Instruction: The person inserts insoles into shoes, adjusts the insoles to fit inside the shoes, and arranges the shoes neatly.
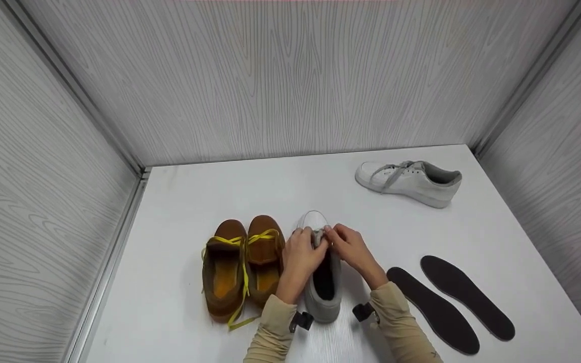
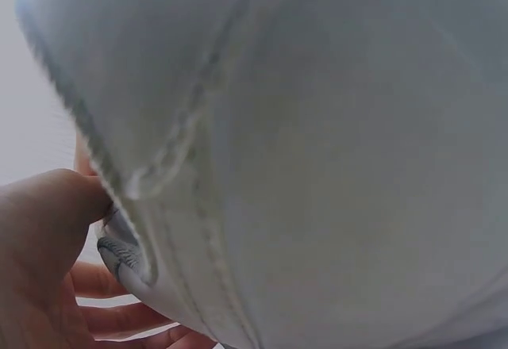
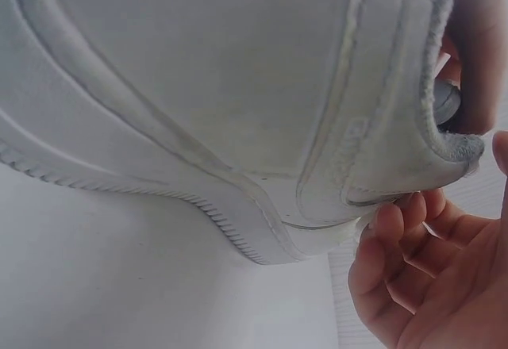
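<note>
here, the white shoe [image 1: 323, 310] stands between brown shoes [image 1: 263, 254] and dark insoles [image 1: 437, 310]; the left hand [image 1: 301, 254] grips it near the laces [image 1: 316, 236]; the right hand [image 1: 353, 249] bends its fingers against it, any pinch impossible to tell.

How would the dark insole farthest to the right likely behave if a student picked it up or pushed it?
The insole looks thin, so it is probably light and somewhat bendy. Lying flat on the smooth-looking table, it would likely slide rather than roll or tip.
</note>
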